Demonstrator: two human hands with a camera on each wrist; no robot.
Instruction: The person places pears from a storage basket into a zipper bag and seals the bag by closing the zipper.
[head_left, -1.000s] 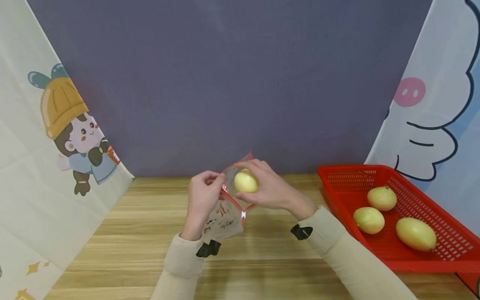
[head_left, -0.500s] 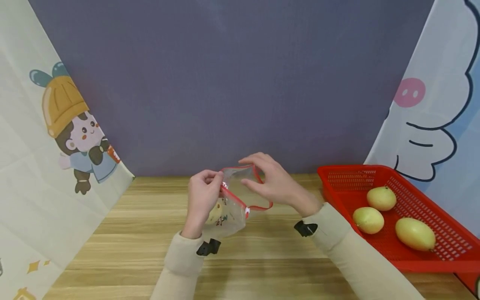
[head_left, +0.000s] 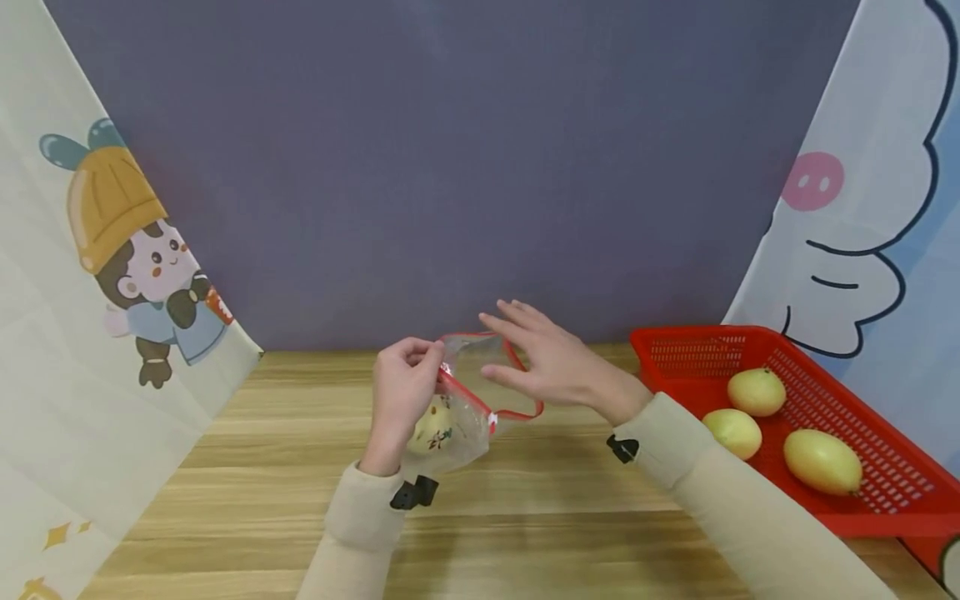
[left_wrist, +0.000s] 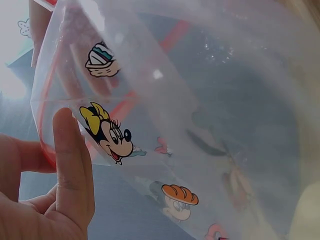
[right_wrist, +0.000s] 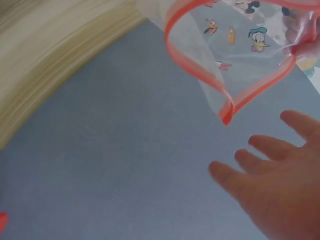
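Observation:
My left hand (head_left: 429, 357) pinches the near side of the red zip rim of a clear cartoon-printed bag (head_left: 463, 410), holding it up above the wooden table (head_left: 525, 517) with its mouth gaping. One yellow fruit (head_left: 431, 425) lies in the bottom of the bag. Just right of the bag's mouth, my right hand (head_left: 513, 348) holds nothing, its fingers spread and straight. In the left wrist view the bag (left_wrist: 190, 125) fills the frame beside my left hand's fingers (left_wrist: 70, 165). In the right wrist view the red rim (right_wrist: 225, 102) hangs apart from the fingertips (right_wrist: 265, 147).
A red mesh basket (head_left: 697, 336) stands at the right of the table with three yellow fruits (head_left: 757, 392) (head_left: 733, 432) (head_left: 822, 461) in it. A purple backdrop rises behind the table, and cartoon-printed sheets hang at both sides.
My right hand held a yellow fruit at the bag's mouth; the fruit has dropped to the bottom of the bag. The right hand has let go and drawn back, fingers spread.

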